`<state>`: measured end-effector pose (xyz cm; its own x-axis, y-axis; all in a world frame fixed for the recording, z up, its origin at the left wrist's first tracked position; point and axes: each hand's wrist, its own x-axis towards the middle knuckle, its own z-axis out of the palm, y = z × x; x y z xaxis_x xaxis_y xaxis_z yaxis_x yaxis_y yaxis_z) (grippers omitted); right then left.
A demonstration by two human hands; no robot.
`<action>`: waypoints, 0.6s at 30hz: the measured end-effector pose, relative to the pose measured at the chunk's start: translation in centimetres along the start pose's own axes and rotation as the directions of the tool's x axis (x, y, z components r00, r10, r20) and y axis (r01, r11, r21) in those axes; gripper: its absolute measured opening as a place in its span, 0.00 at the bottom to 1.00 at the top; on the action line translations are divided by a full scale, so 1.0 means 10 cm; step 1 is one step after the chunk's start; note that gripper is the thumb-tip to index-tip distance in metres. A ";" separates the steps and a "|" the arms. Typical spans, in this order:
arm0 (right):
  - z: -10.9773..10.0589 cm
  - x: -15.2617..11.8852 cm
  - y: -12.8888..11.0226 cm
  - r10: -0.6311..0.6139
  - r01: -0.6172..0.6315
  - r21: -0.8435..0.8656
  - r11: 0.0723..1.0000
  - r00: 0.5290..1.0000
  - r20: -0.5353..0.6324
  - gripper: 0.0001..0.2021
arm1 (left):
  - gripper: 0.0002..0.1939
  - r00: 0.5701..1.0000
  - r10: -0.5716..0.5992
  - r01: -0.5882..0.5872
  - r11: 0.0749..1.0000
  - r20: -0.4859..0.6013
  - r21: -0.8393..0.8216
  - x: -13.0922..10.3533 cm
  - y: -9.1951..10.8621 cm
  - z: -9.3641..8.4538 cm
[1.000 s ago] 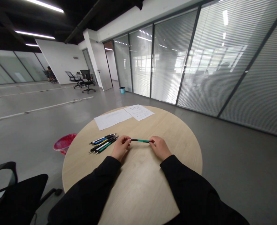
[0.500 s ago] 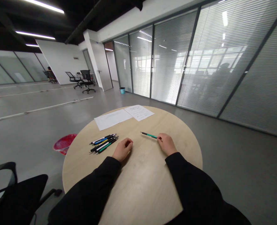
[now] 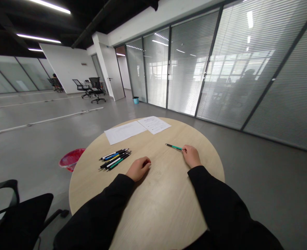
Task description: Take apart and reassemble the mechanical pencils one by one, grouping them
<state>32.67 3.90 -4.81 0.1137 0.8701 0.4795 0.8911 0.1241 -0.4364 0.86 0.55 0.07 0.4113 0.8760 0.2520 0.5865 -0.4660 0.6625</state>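
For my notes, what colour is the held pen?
Green and black; the head view shows the pen best.

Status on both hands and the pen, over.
Left hand looks empty, fingers loosely curled. Right hand grips slim green-and-black pen by one end. Pile of multicoloured pens, left of left hand, out of its way.

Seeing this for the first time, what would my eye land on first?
Probably the green and black pen in the right hand, out over the right half of the round wooden table. Next come the loose pile of pens left of the left hand and the white papers at the far edge. Off to the left, the bright red bucket stands out against the grey floor.
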 end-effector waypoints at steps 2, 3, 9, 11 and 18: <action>0.01 0.00 0.01 0.013 -0.013 -0.011 1.000 1.000 0.002 0.06 | 0.10 1.000 -0.001 0.001 1.000 -0.007 -0.031 0.00 0.00 0.00; 0.02 0.00 0.02 0.020 -0.020 -0.016 1.000 1.000 0.003 0.06 | 0.10 1.000 -0.002 0.002 0.999 -0.008 -0.042 0.00 0.00 0.00; 0.06 0.01 0.06 0.050 -0.051 -0.055 0.997 0.999 -0.015 0.06 | 0.10 1.000 -0.015 0.015 1.000 0.013 -0.009 0.00 0.00 0.01; 0.07 0.02 0.07 0.061 -0.063 -0.055 0.997 0.998 -0.023 0.06 | 0.10 1.000 -0.018 0.018 1.000 0.022 0.007 0.00 -0.01 0.01; 0.09 0.02 0.08 0.072 -0.073 -0.025 0.997 0.997 -0.040 0.08 | 0.11 1.000 -0.021 0.021 1.000 0.019 -0.006 0.00 0.00 0.01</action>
<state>32.98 4.60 -5.70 0.1953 0.8568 0.4772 0.8913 0.0480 -0.4509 0.91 0.56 -0.01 0.4117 0.8832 0.2246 0.5913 -0.4464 0.6716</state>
